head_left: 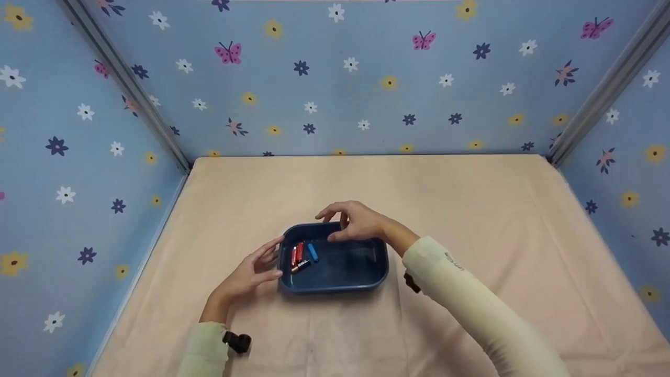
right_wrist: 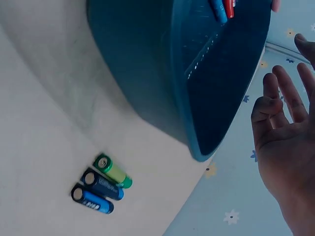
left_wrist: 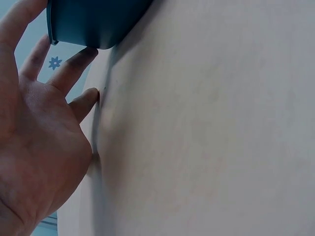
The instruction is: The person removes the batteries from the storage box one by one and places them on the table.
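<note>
A dark blue plastic bin holds several small batteries near its left end, among them a light-blue one, a red one and a black one. My left hand touches the bin's left side, thumb and fingers spread; in the left wrist view a fingertip meets the bin. Over the bin's back rim hovers my right hand, fingers bent loosely, thumb apart, nothing seen in it. In the right wrist view, that hand is beyond the bin.
Outside the bin, in the right wrist view, a green battery, a dark one and a blue one lie side by side on the cloth. A pale cloth covers the table, with blue patterned walls behind and at both sides.
</note>
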Motion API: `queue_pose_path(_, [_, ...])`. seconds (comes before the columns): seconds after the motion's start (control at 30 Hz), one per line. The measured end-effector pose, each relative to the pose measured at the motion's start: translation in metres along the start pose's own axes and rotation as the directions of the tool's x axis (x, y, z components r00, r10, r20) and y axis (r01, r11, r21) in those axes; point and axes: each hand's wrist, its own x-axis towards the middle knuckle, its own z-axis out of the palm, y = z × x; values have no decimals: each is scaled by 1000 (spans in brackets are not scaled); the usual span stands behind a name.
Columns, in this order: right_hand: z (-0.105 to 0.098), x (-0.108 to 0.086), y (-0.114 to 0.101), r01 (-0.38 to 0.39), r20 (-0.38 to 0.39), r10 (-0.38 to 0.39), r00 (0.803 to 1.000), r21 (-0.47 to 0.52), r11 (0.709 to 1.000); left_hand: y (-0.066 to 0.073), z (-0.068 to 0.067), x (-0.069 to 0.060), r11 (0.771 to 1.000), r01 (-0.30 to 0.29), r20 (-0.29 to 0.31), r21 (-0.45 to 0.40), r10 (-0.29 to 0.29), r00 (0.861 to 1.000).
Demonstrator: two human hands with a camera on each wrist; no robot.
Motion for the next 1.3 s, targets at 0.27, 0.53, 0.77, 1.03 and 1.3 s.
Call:
queue_pose_path(0.27, [16, 9, 2, -25, 56, 22, 998, 41, 999, 0, 1, 0, 1000, 8, 6, -12, -8, 1000])
queue_pose_path(0.53, [28, 12, 3, -102, 135, 89, 987, 94, 990, 2, 0, 1, 999, 15, 7, -30, -15, 1000])
queue_pose_path(0.77, [41, 17, 8, -141, 165, 123, 979, 106, 984, 2, 0, 2, 998, -1, 18, -58, 2, 1000])
queue_pose_path(1.03, [54, 19, 14, -146, 164, 131, 978, 84, 986, 2, 1, 1, 999, 13, 11, -45, -12, 1000])
queue_pose_path(1.3, [61, 21, 16, -142, 145, 136, 980, 25, 990, 1, 1, 0, 1000, -1, 8, -29, 2, 1000])
